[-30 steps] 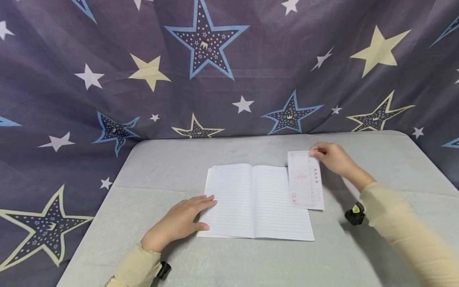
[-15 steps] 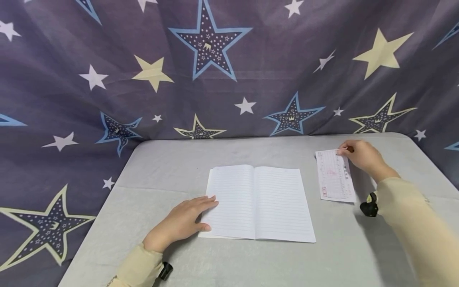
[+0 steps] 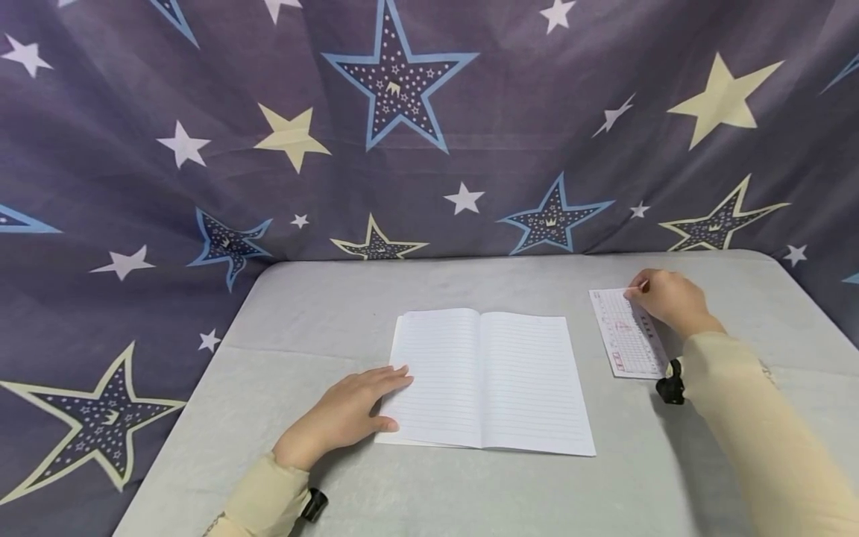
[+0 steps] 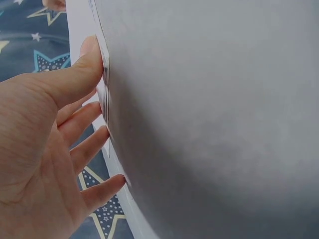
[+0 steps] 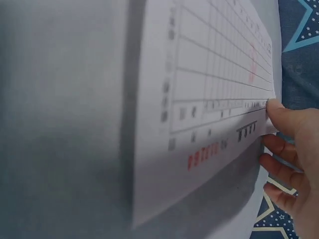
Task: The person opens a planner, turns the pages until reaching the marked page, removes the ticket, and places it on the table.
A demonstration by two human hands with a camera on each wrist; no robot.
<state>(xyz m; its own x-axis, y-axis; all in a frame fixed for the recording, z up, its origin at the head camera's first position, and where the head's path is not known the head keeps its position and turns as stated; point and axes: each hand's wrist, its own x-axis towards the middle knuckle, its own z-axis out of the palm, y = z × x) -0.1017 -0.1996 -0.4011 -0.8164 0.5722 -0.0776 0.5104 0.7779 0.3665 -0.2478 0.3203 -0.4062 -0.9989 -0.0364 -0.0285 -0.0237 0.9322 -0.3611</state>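
Note:
An open notebook point(image 3: 530, 388) with blank lined pages lies flat on the table. My left hand point(image 3: 345, 410) rests at its left edge, fingers extended onto the page; in the left wrist view the thumb point(image 4: 89, 55) touches the edge of the pages. To the right of the notebook, my right hand point(image 3: 671, 302) pinches the far edge of a printed receipt slip point(image 3: 624, 335) with a table grid and red stamps. In the right wrist view, thumb and forefinger hold the slip's point(image 5: 214, 99) far end, and its near end stands a little off the table.
A grey cloth covers the table point(image 3: 483, 492). Behind and to the left hangs a dark curtain point(image 3: 429, 179) patterned with stars. Small black cameras sit at the left wrist point(image 3: 314, 505) and right wrist point(image 3: 671, 384).
My right hand has carried the receipt slip from over the notebook's right page to the right and lowered it toward the table. The left hand has stayed at the notebook's left edge.

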